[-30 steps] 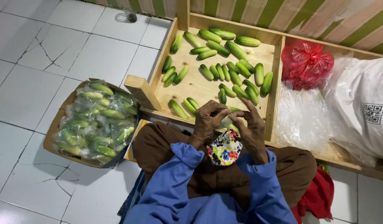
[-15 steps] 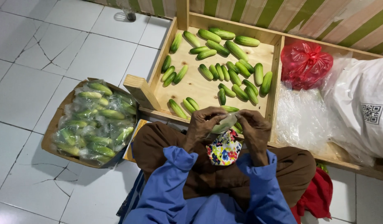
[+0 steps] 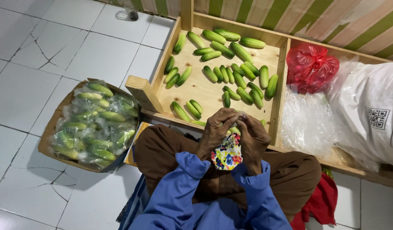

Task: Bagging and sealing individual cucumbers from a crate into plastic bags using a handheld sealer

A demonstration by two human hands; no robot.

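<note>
The left hand [image 3: 216,127] and the right hand [image 3: 251,131] are brought together at the near edge of a shallow wooden crate [image 3: 281,81], fingers curled inward and touching each other. A bagged cucumber [image 3: 234,129] is pinched between them; only a pale green sliver of it is seen below the fingertips, so the exact grip of each hand cannot be told beyond both being closed around it. Just below the hands, a floral cloth mask [image 3: 226,154] is seen hanging over the brown-clad lap.

Beyond the hands, loose green cucumbers [image 3: 230,72] are scattered over the crate floor, some lying in small rows, a few just ahead of the knuckles. To the left of the left hand, well apart on the white tiled floor [image 3: 43,51], a cardboard box [image 3: 47,138] is filled with cucumbers wrapped in clear plastic [image 3: 96,123]. To the right of the right hand, past the crate's divider, clear plastic sheets [image 3: 307,121] are piled, with a tied red plastic bag [image 3: 311,66] behind them and a large white sack [image 3: 369,110] farther right. Blue sleeves [image 3: 192,170] are seen covering both forearms
</note>
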